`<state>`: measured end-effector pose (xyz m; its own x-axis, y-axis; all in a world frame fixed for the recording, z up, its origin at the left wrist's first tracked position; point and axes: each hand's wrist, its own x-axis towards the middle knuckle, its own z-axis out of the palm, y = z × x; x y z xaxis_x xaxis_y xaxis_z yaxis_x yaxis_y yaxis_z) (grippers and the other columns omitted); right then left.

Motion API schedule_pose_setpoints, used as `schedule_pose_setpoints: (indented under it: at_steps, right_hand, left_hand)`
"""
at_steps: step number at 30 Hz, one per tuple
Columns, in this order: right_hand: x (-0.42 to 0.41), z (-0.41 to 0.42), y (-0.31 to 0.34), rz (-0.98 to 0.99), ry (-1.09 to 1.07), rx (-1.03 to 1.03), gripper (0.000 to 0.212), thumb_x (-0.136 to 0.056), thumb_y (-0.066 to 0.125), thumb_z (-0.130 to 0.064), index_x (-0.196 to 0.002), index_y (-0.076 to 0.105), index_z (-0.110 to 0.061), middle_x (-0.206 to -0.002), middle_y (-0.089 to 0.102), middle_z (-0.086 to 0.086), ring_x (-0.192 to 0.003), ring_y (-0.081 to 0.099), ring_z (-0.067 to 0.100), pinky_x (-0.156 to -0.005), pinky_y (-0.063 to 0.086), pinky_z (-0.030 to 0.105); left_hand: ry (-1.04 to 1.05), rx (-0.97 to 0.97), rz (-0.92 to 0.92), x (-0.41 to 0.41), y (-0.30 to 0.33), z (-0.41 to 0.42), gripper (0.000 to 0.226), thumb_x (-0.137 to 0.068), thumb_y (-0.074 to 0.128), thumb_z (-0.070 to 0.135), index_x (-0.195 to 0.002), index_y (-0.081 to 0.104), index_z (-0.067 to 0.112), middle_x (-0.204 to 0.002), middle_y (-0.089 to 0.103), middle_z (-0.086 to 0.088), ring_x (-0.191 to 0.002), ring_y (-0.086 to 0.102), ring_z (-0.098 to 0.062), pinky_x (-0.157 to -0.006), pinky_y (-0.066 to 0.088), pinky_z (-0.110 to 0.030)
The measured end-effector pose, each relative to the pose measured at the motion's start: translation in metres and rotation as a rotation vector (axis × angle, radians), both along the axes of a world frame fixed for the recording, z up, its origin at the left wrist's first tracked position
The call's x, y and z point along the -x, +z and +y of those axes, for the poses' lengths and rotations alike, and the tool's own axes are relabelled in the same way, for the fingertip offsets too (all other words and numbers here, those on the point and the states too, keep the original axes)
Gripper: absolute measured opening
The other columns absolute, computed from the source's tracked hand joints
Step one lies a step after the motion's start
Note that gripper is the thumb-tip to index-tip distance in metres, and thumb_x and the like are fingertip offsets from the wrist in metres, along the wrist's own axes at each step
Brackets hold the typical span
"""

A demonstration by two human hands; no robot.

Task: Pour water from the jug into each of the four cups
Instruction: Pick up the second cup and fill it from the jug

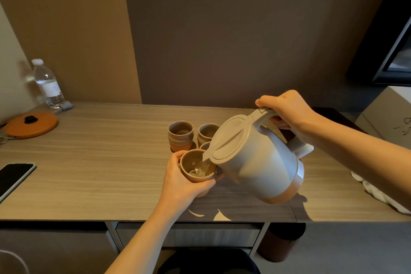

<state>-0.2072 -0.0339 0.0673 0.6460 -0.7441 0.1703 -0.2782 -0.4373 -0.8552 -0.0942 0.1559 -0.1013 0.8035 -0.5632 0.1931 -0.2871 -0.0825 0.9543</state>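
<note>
My right hand (287,111) grips the handle of a pale grey jug (251,158), which is tilted to the left with its spout over a cup. Water runs from the spout into a brown ceramic cup (195,168) that my left hand (184,181) holds around its side, lifted a little off the desk. Behind it stand two more cups, one at the left (180,135) and one to its right (205,132). The rim of another cup (204,145) peeks out behind the jug's lid.
The wooden desk (100,162) carries a water bottle (47,84) at the back left, an orange lid (31,124) and a phone (13,178) near the left edge. White cloth (378,191) lies at the right. A box (389,115) stands at the far right.
</note>
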Motion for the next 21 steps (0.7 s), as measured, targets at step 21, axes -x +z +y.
schedule_pose_setpoints:
  at_steps: [21]
  right_hand:
    - [0.032,-0.015,-0.019,-0.285,-0.081,-0.363,0.034,-0.085,0.059,-0.025,-0.053,0.052,-0.014,-0.035,0.043,-0.009,-0.031,0.032,0.005,-0.037,0.027,0.016]
  left_hand:
    - [0.024,0.032,0.003,-0.012,0.023,-0.006,0.089,-0.054,0.095,0.022,-0.125,0.043,0.030,-0.121,0.056,0.009,-0.113,0.054,-0.012,-0.084,0.050,-0.024]
